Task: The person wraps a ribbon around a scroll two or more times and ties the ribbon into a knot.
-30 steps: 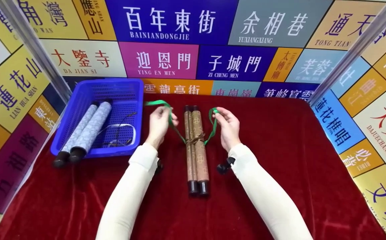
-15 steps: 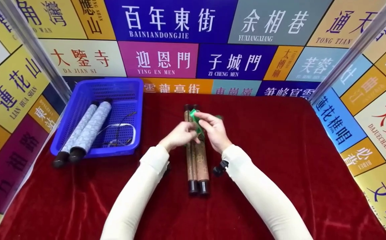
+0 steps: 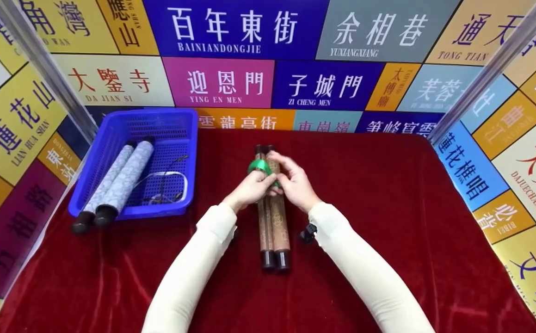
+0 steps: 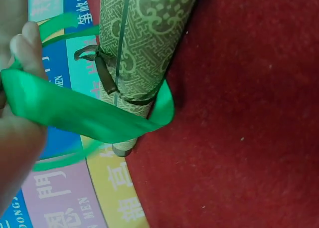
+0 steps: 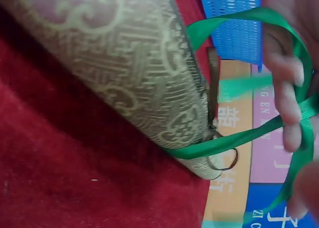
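Two rolled scrolls [image 3: 274, 231] with brown patterned backing and dark end knobs lie side by side on the red cloth. A thin brown cord [image 4: 105, 76] is tied around them. Green ribbon [image 4: 84, 113] passes round the rolls and rises into both hands. My left hand [image 3: 253, 186] pinches it just above the rolls, thumb towards the other hand. Opposite, my right hand [image 3: 298, 184] holds ribbon too, its fingertips meeting the left ones. In the right wrist view, ribbon strands [image 5: 224, 143] cross among the right fingers. The fingers partly hide the crossing in the head view.
A blue plastic basket [image 3: 193, 152] stands at the left. Two pale blue scrolls [image 3: 126, 178] lean out over its front rim, beside a white loop and dark cords. Behind the cloth-covered table [image 3: 378, 231] rises a wall of coloured sign panels, with clear posts [image 3: 485, 76] at the corners.
Both hands, earlier apart on either side of the brown scrolls with a ribbon end each, have come together above them. The ribbon now forms a loop and crosses between the fingers.
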Motion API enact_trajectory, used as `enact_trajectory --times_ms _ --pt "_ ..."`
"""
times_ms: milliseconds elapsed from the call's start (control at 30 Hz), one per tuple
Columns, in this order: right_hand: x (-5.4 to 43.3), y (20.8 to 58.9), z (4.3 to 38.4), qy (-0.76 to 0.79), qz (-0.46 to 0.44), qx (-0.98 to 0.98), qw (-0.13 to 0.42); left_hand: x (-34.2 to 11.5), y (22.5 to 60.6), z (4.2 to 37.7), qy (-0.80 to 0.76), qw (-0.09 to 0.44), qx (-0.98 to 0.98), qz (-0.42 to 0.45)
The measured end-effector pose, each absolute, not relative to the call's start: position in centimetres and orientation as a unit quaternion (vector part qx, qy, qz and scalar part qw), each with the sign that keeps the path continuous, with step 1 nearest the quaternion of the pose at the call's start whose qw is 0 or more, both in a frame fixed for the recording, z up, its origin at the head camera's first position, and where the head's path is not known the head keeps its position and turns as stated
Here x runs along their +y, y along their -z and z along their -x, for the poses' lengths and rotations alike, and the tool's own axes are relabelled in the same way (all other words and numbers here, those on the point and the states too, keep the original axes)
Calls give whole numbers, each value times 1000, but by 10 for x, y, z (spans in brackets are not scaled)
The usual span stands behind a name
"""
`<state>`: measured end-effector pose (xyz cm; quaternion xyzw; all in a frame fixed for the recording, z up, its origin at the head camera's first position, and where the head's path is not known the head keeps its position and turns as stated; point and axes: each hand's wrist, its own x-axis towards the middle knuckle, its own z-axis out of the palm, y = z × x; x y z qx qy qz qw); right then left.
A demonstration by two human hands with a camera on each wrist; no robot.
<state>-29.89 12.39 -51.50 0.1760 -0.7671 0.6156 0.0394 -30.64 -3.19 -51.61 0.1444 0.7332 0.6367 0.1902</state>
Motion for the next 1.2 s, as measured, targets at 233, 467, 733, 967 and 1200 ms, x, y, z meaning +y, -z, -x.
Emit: enact_trajectory --times_ms 233,467,733,967,1200 --pt "129 526 299 -511 -55 -855 68 -34 522 311 -684 187 698 -98" --pt "131 533 295 -504 -126 -852 63 -36 524 314 -641 98 754 -100" --pt "132 540 298 -494 -128 -855 95 -39 522 313 -533 43 831 -155" --pt "137 544 303 -538 -100 -837 32 -41 519 312 -477 29 855 -201" --pt "136 543 303 -449 -140 -880 70 -40 519 310 -442 25 851 -283"
